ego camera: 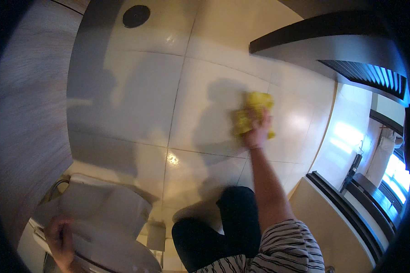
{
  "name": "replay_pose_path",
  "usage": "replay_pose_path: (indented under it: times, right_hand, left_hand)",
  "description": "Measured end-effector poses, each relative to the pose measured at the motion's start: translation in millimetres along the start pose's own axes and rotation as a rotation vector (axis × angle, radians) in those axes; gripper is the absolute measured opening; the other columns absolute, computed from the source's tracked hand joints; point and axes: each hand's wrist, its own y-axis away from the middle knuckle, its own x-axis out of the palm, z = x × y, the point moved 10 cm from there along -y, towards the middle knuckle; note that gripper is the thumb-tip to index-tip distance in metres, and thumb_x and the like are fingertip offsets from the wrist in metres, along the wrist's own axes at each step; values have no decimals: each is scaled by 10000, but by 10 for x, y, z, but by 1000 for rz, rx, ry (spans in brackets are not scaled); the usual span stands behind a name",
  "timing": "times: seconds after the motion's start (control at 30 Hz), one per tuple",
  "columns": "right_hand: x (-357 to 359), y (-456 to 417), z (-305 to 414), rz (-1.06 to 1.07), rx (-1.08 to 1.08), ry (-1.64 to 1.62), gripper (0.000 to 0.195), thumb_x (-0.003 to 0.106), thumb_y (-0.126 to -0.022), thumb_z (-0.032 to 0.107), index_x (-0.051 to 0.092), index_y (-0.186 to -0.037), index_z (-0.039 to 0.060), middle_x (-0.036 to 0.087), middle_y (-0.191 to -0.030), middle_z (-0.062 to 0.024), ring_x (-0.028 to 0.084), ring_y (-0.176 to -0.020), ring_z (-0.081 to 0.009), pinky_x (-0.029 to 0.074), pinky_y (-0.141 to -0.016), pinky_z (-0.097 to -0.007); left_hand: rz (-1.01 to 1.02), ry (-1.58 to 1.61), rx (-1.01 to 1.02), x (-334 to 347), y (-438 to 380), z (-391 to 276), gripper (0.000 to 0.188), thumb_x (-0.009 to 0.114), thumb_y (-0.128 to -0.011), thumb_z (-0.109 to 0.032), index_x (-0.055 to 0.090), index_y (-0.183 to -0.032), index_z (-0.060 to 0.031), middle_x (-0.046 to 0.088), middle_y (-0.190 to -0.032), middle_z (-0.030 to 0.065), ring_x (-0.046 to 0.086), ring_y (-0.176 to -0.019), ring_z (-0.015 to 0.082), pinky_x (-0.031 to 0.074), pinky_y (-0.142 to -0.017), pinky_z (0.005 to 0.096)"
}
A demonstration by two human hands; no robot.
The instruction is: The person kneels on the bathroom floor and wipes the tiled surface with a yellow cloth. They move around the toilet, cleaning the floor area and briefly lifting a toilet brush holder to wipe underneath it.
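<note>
My right hand is stretched forward on a bunched yellow cloth, which is pressed against the pale tiled floor. The hand and cloth are slightly blurred, and the palm side is hidden. At the lower left, my left hand is at the grey-white toilet, close to its lid. Its fingers are curled, and whether they grip the edge does not show. My bent knees in dark trousers are between the two arms.
A round dark floor drain lies at the far left. A door with a louvred vent stands at the upper right. Beyond the doorway sill is a brighter room. A wood-grain panel borders the left side.
</note>
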Motion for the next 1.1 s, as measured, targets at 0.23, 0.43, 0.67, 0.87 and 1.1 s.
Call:
replay_pose_path:
  times: [0.23, 0.43, 0.67, 0.87, 1.1]
  right_hand:
    - [-306, -703, -533, -218, 351, 163, 621, 647, -745, 105, 510, -1335, 243, 446, -1339, -223, 442, -1175, -392, 379, -933, -520]
    - [894, 587, 3296, 790, -304, -278, 562, 515, -873, 258, 388, -1419, 217, 316, -1495, -88, 327, -1344, -320, 287, -1007, -609]
    - [741, 404, 2000, 718, -313, -192, 608, 567, -820, 347, 397, -1402, 308, 370, -1473, -61, 363, -1318, -338, 284, -1016, -631]
    - [-449, 292, -1437, -59, 530, 266, 627, 678, -761, 158, 488, -1332, 333, 374, -1392, -205, 363, -1254, -411, 327, -987, -542]
    - [-51, 169, -203, 89, 286, 340, 509, 616, -798, 174, 476, -1268, 36, 433, -1290, -265, 418, -1178, -410, 339, -964, -518]
  left_hand:
    - [208, 13, -198, 20, 26, 205, 163, 512, -866, 29, 597, -1000, -11, 602, -1009, 103, 542, -937, 201, 427, -861, 315]
    - [-28, -196, -94, -191, 140, 614, 230, 577, -902, -98, 608, -1106, 5, 628, -1073, 133, 560, -1008, 257, 434, -920, 361]
    - [-1, -181, -379, -299, 161, 881, 216, 522, -925, -129, 635, -1050, 6, 626, -1030, 136, 561, -997, 242, 437, -905, 386]
    - [96, -80, -140, -354, 34, 708, 239, 511, -923, -114, 619, -1117, -23, 586, -983, 110, 504, -875, 204, 404, -776, 334]
    - [-79, -137, 0, -426, 100, 811, 259, 478, -960, -94, 566, -1193, -27, 567, -1205, 129, 529, -1134, 260, 413, -987, 379]
